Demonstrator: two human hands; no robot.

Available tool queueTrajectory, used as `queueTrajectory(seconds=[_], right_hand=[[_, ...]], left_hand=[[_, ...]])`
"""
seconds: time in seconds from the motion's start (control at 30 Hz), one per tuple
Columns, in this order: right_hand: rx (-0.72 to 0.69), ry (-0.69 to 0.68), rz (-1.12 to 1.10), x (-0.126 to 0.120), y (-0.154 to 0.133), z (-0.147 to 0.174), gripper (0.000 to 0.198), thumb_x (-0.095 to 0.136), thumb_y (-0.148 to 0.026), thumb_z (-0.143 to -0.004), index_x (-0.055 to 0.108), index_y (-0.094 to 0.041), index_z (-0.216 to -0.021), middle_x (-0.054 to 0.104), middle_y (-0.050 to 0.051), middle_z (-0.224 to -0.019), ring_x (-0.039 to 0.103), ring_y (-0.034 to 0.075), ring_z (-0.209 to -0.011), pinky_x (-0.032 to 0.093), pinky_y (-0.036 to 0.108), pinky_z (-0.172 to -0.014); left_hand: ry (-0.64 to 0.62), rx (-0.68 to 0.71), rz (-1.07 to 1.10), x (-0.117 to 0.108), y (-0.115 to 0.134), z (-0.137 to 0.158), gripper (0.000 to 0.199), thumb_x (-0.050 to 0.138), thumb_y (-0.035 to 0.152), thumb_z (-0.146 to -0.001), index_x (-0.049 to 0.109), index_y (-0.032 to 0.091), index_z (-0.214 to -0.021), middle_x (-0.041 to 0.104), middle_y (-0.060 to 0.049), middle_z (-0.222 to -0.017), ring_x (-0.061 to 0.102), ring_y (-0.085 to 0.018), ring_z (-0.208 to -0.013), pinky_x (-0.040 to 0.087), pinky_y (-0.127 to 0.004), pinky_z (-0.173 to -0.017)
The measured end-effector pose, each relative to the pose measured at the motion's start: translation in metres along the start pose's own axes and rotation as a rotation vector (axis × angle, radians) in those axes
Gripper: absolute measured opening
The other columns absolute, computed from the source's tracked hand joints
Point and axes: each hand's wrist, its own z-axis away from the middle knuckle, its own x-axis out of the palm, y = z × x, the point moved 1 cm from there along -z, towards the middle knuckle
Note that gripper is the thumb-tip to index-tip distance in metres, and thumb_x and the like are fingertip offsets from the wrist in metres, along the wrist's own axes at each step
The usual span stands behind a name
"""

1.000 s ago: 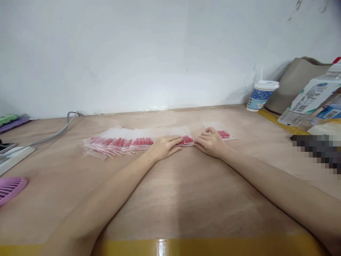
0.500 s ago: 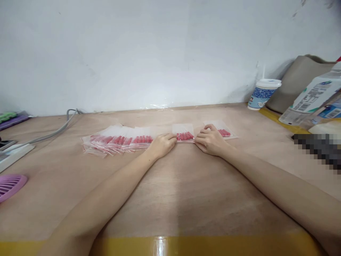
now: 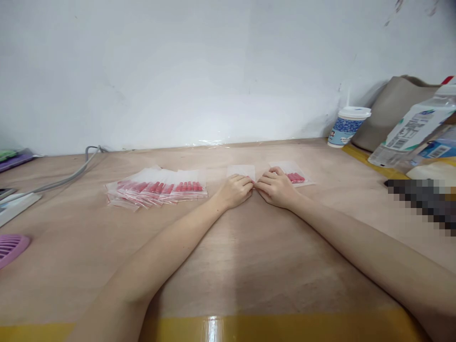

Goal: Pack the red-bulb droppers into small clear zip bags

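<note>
Both hands meet at the near edge of a small clear zip bag [image 3: 241,170] lying flat on the table; its red contents are mostly covered by my fingers. My left hand [image 3: 236,191] is closed on the bag's edge, with fingertips at its right end. Fingers curled, my right hand [image 3: 276,187] pinches the right corner of the same edge. Just beyond that hand lies another zip bag [image 3: 296,174] holding several short red pieces. To the left, a fanned row of filled zip bags [image 3: 156,187] overlaps, each with red pieces inside.
At the right stand a lidded paper cup [image 3: 348,127] with a straw, a grey container [image 3: 386,111] and a tilted plastic bottle [image 3: 413,128]. A grey cable [image 3: 67,176] and a pink slatted object [image 3: 13,249] are at the left. Yellow tape [image 3: 185,328] lines the front edge.
My left hand has slid right along the bag's edge, from its left corner to near my right hand, and now covers the red pieces. My right hand stays at the right corner.
</note>
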Motion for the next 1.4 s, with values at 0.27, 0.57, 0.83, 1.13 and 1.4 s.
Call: queueTrajectory(seconds=[0.27,0.57,0.83,1.13,1.4], right_hand=[[0.02,0.062,-0.016,-0.001,-0.002,0.001,0.021,0.048,-0.017,-0.085,0.063,-0.015,-0.07,0.062,0.003,-0.062,0.05,0.014,-0.065,0.031,0.032,-0.073],[0.03,0.062,-0.024,-0.009,-0.001,0.003,0.019,0.049,-0.015,-0.084,0.063,-0.017,-0.071,0.063,0.0,-0.061,0.051,0.013,-0.064,0.027,0.034,-0.074],[0.055,0.051,-0.025,-0.01,0.0,0.005,0.019,0.049,-0.014,-0.084,0.062,-0.018,-0.07,0.063,-0.001,-0.06,0.052,0.012,-0.065,0.026,0.033,-0.077],[0.091,-0.03,-0.026,-0.012,0.001,0.006,0.02,0.047,-0.017,-0.086,0.063,-0.018,-0.073,0.065,0.001,-0.066,0.053,0.015,-0.07,0.025,0.035,-0.079],[0.126,-0.235,-0.054,0.001,-0.005,-0.001,0.021,0.046,-0.015,-0.086,0.063,-0.018,-0.099,0.066,0.007,-0.098,0.057,0.019,-0.087,0.034,0.03,-0.072]], left_hand=[[-0.018,0.077,-0.019,0.001,-0.004,-0.003,0.023,0.043,0.015,-0.087,0.059,0.014,-0.07,0.066,-0.006,-0.073,0.063,-0.016,-0.071,0.049,-0.029,-0.069],[0.022,0.117,-0.09,-0.021,-0.009,0.011,0.024,0.04,0.014,-0.089,0.057,0.015,-0.072,0.065,-0.004,-0.069,0.061,-0.014,-0.066,0.049,-0.027,-0.066],[0.0,0.141,-0.127,-0.051,-0.022,0.039,0.014,0.046,0.015,-0.089,0.059,0.014,-0.083,0.067,-0.006,-0.083,0.062,-0.015,-0.076,0.05,-0.031,-0.074],[-0.16,0.003,-0.175,-0.05,-0.02,0.042,0.022,0.044,0.013,-0.09,0.059,0.012,-0.074,0.063,-0.006,-0.07,0.059,-0.017,-0.067,0.048,-0.03,-0.067],[-0.184,-0.127,-0.122,-0.06,-0.017,0.048,0.034,0.049,0.04,-0.089,0.06,0.015,-0.109,0.065,-0.009,-0.11,0.056,-0.024,-0.106,0.039,-0.041,-0.097]])
